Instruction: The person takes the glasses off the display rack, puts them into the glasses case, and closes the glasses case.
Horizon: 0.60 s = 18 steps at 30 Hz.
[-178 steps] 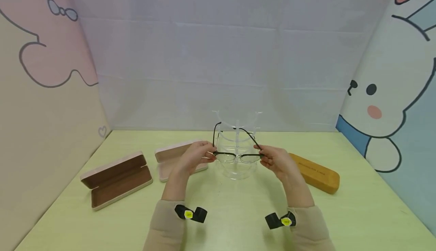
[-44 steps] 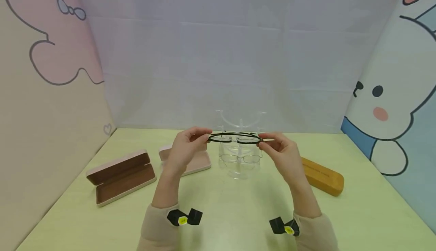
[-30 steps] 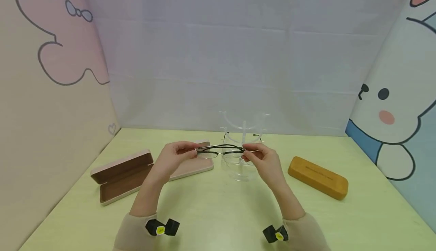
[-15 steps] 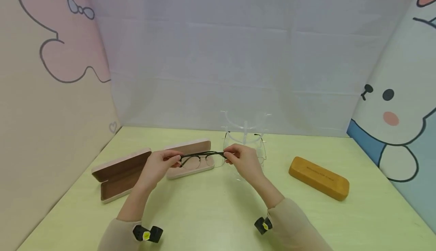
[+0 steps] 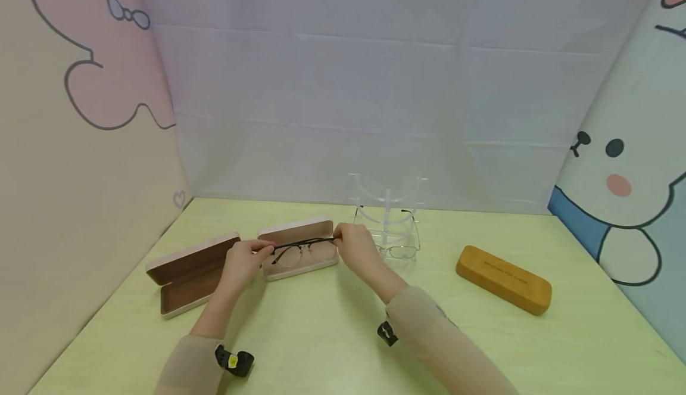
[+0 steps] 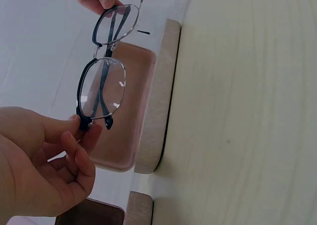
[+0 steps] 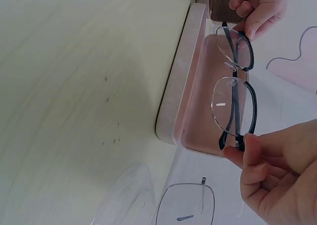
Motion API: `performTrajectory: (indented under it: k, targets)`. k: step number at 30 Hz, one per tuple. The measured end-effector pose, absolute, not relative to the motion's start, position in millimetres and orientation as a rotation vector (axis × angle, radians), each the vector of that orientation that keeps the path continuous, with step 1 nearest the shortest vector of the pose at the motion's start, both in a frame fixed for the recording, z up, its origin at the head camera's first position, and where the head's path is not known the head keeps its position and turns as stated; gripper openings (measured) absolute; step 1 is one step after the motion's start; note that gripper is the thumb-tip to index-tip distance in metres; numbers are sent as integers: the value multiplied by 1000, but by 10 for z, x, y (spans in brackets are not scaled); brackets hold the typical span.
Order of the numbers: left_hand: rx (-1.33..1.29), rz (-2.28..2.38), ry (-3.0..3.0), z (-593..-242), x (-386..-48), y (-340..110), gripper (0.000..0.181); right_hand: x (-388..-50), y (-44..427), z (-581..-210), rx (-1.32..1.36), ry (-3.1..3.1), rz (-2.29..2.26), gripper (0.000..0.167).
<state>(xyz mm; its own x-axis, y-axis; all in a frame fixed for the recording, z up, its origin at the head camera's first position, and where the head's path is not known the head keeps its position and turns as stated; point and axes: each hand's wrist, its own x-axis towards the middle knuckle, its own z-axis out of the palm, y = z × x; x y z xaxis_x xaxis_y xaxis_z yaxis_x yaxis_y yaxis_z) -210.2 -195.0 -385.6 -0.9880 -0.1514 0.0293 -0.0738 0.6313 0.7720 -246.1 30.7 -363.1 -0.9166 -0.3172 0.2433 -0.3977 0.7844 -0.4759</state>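
A pair of eyeglasses (image 5: 304, 243) with a black upper rim and clear lenses hangs in front of the open pink-lined glasses case (image 5: 300, 271). Its temples are folded behind the lenses. My left hand (image 5: 243, 264) pinches one end of the frame between thumb and fingers. At the opposite end my right hand (image 5: 358, 251) pinches the hinge corner. In the left wrist view the eyeglasses (image 6: 101, 88) overlap the case's pink inside; whether they touch it I cannot tell. A second, thin-rimmed pair of glasses (image 5: 402, 252) sits on the clear display stand (image 5: 387, 204).
Left of my left hand lies another open case (image 5: 182, 294) with a brown lining. A closed mustard-yellow glasses case (image 5: 504, 280) rests on the right of the pale table (image 5: 332, 347). A white cloth backdrop (image 5: 321, 97) rises behind.
The black-rimmed eyeglasses have come off the stand, and their temples are now folded. Both hands have carried them left and down to the pink-lined case.
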Motion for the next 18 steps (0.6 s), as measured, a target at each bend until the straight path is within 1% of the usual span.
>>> performTrajectory:
  k: [4, 10, 15, 18]
  targets:
    - [255, -1225, -2748, -3897, -2136, -1977, 23, -2512, 172, -3647, 520, -2914, 639, 11]
    - [279, -1134, -2759, -3923, -2175, -1983, 22, -2605, 64, -3719, 468, -2961, 371, 12]
    - [324, -1067, -2791, -3951, -2200, -1978, 21, -2679, 10, -3793, 474, -2974, 241, 26]
    - [338, -1011, -2801, -3974, -2206, -1979, 20, -2699, -29, -3807, 491, -2979, 204, 26]
